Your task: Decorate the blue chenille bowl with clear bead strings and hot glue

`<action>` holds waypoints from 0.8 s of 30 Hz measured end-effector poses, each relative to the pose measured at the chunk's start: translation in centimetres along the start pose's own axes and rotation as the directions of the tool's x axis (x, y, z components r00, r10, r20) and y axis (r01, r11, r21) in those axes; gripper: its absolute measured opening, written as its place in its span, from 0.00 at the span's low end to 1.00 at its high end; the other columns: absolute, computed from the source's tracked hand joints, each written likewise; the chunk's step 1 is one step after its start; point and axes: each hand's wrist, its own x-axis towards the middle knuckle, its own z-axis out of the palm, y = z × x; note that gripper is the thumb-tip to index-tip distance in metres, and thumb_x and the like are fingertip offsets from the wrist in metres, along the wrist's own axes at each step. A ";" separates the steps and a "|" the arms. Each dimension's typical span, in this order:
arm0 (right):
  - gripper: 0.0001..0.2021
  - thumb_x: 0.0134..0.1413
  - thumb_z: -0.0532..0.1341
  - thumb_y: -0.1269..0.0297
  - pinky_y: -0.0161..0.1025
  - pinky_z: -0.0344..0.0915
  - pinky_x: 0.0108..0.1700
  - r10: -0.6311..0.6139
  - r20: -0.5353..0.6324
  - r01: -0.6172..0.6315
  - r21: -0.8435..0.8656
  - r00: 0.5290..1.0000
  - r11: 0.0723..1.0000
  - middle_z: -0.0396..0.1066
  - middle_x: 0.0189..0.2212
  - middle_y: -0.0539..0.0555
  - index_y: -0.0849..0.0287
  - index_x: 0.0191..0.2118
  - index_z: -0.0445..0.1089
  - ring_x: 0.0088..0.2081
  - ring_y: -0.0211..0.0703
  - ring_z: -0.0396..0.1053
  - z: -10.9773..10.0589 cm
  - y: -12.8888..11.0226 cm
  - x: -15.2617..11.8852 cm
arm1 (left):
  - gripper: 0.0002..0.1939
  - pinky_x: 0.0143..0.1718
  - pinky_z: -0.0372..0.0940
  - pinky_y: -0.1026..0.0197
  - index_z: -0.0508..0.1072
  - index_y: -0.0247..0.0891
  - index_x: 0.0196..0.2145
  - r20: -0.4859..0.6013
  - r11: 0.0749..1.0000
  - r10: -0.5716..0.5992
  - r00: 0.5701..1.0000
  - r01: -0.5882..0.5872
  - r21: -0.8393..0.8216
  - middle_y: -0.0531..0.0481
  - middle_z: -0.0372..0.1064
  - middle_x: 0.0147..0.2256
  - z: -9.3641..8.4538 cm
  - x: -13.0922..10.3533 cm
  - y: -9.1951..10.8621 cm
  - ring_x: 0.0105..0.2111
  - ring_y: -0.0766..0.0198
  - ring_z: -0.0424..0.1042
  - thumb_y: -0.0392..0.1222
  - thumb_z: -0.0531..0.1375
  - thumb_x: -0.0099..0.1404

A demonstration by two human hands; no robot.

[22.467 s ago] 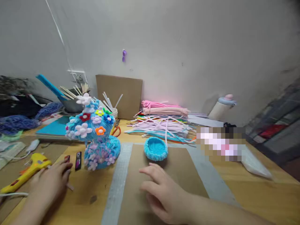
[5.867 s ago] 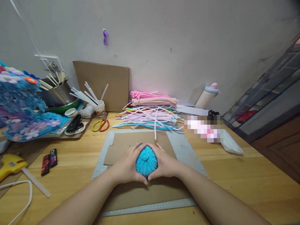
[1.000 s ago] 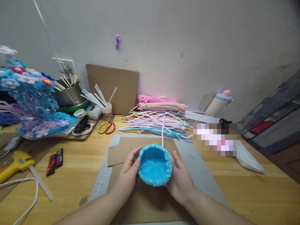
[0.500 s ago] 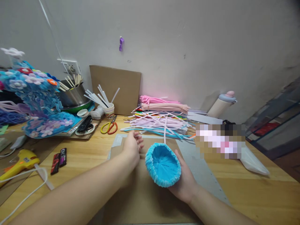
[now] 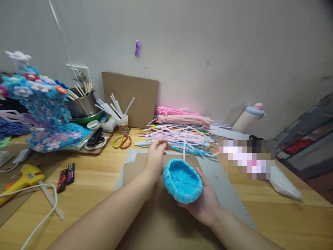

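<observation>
A blue fuzzy bowl-shaped piece made of pipe cleaners (image 5: pixel 182 181) rests tilted in my right hand (image 5: pixel 205 199), which grips it from below and from the right side. Its hollow faces up and toward me. To the left of the bowl, my left hand (image 5: pixel 155 156) is raised with its fingers loosely bent and apart, and nothing shows in it. The fingertips point toward the pile of pipe cleaners (image 5: pixel 179 135) at the back. A pale pipe cleaner (image 5: pixel 184 147) sticks up behind the bowl; where its lower end lies is hidden.
A cardboard sheet (image 5: pixel 166 229) lies on a grey mat (image 5: pixel 215 184) under my hands. Scissors (image 5: pixel 122 141), a paper cup of white sticks (image 5: pixel 121 123) and a blue flower-covered craft (image 5: pixel 49 107) stand to the left, with a yellow glue gun (image 5: pixel 28 177) and its cord. A bottle (image 5: pixel 247 118) leans at right.
My left hand has moved up and to the right, closer to the pipe cleaner pile. The bowl in my right hand has tipped slightly. The view has shifted a little.
</observation>
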 end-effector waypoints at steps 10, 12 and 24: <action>0.31 0.55 0.50 0.39 0.52 0.57 0.54 0.053 0.137 -0.059 0.038 0.989 0.998 0.75 0.43 0.60 0.62 0.48 0.71 0.47 0.54 0.70 0.7 0.6 0.0 | 0.44 0.60 0.49 0.45 0.49 0.47 0.63 0.425 0.917 -0.011 0.905 -0.161 0.365 0.43 0.43 0.65 -5.9 -8.5 -3.7 0.63 0.44 0.47 0.54 0.64 0.53; 0.31 0.54 0.50 0.39 0.52 0.56 0.55 0.033 0.144 -0.040 0.046 0.989 0.998 0.75 0.43 0.60 0.62 0.48 0.71 0.48 0.54 0.69 0.8 0.4 -0.2 | 0.52 0.63 0.41 0.42 0.43 0.48 0.65 0.497 0.818 0.042 0.867 -0.316 0.481 0.43 0.33 0.67 -6.6 -8.3 -3.8 0.65 0.43 0.36 0.53 0.67 0.49; 0.33 0.53 0.50 0.37 0.55 0.55 0.56 0.081 0.211 -0.090 0.033 0.974 0.995 0.74 0.46 0.61 0.60 0.51 0.69 0.49 0.55 0.69 1.4 1.7 -0.4 | 0.67 0.59 0.43 0.31 0.33 0.49 0.66 0.647 0.429 0.113 0.754 -0.624 0.653 0.36 0.37 0.66 -6.4 -8.7 -3.5 0.64 0.34 0.40 0.66 0.67 0.38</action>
